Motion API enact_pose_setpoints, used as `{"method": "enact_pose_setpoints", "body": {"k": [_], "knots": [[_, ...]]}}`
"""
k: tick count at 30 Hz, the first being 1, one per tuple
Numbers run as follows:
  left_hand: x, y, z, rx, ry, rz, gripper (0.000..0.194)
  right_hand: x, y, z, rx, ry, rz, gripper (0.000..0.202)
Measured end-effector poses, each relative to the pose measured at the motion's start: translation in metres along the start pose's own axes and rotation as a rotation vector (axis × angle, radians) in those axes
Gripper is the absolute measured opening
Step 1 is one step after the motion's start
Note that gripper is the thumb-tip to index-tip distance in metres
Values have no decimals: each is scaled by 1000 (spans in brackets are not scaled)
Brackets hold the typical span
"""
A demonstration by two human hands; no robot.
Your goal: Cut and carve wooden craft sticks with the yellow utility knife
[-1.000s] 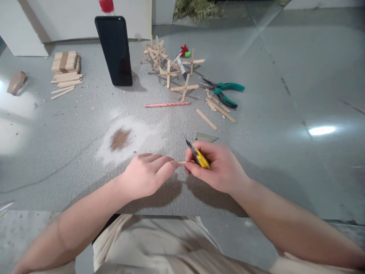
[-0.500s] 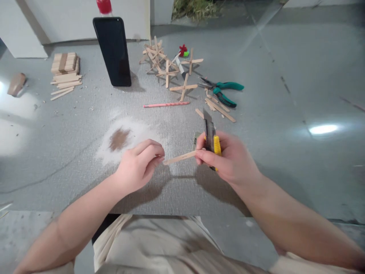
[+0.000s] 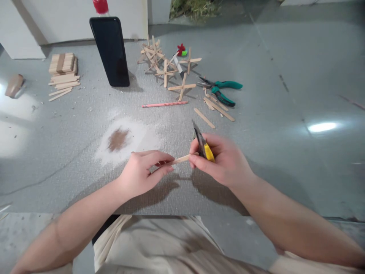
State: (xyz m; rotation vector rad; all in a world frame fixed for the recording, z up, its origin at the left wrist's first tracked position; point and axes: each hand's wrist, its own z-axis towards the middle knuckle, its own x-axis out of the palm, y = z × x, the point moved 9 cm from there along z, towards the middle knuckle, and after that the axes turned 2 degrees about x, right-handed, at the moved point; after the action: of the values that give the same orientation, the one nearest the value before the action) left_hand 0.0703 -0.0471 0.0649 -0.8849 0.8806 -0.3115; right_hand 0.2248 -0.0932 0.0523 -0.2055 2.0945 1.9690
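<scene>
Between my two hands a thin wooden stick [image 3: 181,158] is held slightly tilted above the grey table. My left hand [image 3: 148,169] pinches its left end between thumb and fingers. The right end is in the fingertips of my right hand [image 3: 218,158], which also grips a yellow and black utility knife [image 3: 208,152] with its blade out, pointing up and away. Beyond the knife, a loose stick [image 3: 204,118] lies on the table. A pink pencil [image 3: 164,104] lies farther back, near a crossed stick piece [image 3: 182,87].
Green-handled pliers [image 3: 224,91] rest by loose sticks at the back right. A black phone [image 3: 110,53] stands upright before a red-capped bottle [image 3: 100,6]. Stacked sticks [image 3: 62,63] sit at the left; brown powder [image 3: 118,139] lies on a white patch.
My left hand has moved right and taken hold of the stick's left end. The knife has tilted and shifted left with my right hand, and the loose stick behind it shows fully.
</scene>
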Motion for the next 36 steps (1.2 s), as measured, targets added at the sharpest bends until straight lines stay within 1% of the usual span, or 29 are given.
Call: {"method": "enact_pose_setpoints", "body": {"k": [2, 4, 5, 6, 8, 10, 12, 14, 17, 19, 20, 24, 27, 29, 32, 36], "knots": [[1, -1, 0, 8, 1, 48, 10, 1, 2, 0, -5, 3, -9, 9], [5, 7, 0, -67, 38, 7, 9, 2, 2, -1, -3, 2, 3, 9], [9, 14, -1, -136, 65, -79, 11, 2, 1, -1, -4, -3, 29, 9], [13, 21, -3, -220, 85, -216, 12, 1, 0, -2, -12, -13, 75, 10], [19, 34, -6, -363, 75, -532, 18, -3, -1, -3, -50, -38, 196, 20], [22, 41, -7, -428, 33, -744, 29, -6, 0, -5, -107, -53, 273, 29], [22, 44, -6, -445, 15, -808, 35, -7, 2, -7, -145, -47, 225, 28], [22, 44, -7, -451, 13, -820, 34, -5, 3, -6, -149, -33, 56, 24], [17, 41, -9, -453, -32, -818, 27, 0, 11, -5, -200, -34, -316, 20], [10, 38, -11, -436, -93, -732, 22, 6, 19, -5, -284, -22, -512, 20], [6, 36, -12, -417, -131, -663, 21, 9, 22, -5, -322, -7, -572, 19], [-13, 25, -18, -321, -288, -385, 20, 14, 29, -8, -400, 12, -642, 24], [-19, 22, -22, -316, -356, -300, 15, 16, 32, -13, -416, 44, -640, 25], [-20, 23, -24, -329, -374, -306, 12, 19, 32, -16, -415, 91, -637, 26], [-20, 25, -24, -346, -375, -338, 13, 24, 33, -18, -407, 140, -637, 33], [-20, 23, -22, -330, -362, -304, 13, 28, 37, -20, -468, 106, -726, 38]]}}
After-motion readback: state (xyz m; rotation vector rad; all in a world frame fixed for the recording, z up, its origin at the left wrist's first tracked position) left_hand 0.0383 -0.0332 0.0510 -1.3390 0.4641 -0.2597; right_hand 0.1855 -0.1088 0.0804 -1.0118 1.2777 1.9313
